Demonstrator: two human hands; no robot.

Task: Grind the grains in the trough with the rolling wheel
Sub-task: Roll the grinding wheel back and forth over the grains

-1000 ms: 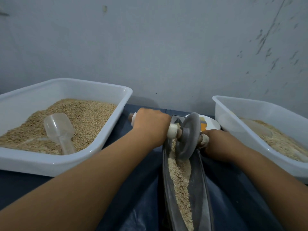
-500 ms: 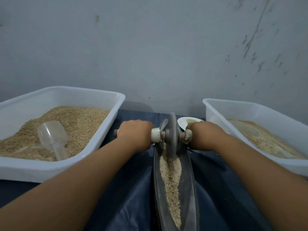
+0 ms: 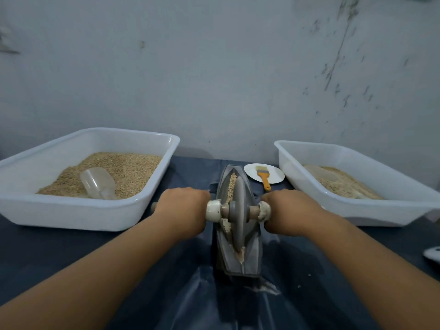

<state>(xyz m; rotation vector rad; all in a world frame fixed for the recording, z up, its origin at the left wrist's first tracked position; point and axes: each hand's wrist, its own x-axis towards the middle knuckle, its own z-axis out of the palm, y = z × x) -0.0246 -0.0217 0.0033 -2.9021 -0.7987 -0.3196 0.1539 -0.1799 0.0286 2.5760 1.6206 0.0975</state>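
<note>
At centre frame, slightly low, we see the trough (image 3: 238, 258), a narrow grey boat shape with its long axis running from lower centre up toward the wall. The rolling wheel (image 3: 238, 210) stands upright in it, edge-on to us, its axle crossing the trough left to right. Left hand (image 3: 182, 210) is clenched round the left handle (image 3: 214, 210); right hand (image 3: 289, 211) is clenched round the right handle (image 3: 263, 210). Both sit level, one either side of the wheel, about equally near, so we judge any stroke goes along the trough's length, not across. Grains (image 3: 231, 186) show in the trough above the wheel, with a paler smear near its lower tip.

Versus the earlier frames: the wheel sat near the top end of the trough with a long bed of grain below it; now it is pulled back to mid trough, little grain shows below, and the trough's lower end is in view. The white plate (image 3: 273, 179) and orange-handled brush (image 3: 263, 176), partly hidden by the hands before, are now clear. Left tub (image 3: 71, 215) with scoop (image 3: 98, 183) and right tub (image 3: 357, 210) look unmoved on the dark cloth (image 3: 166, 282)
</note>
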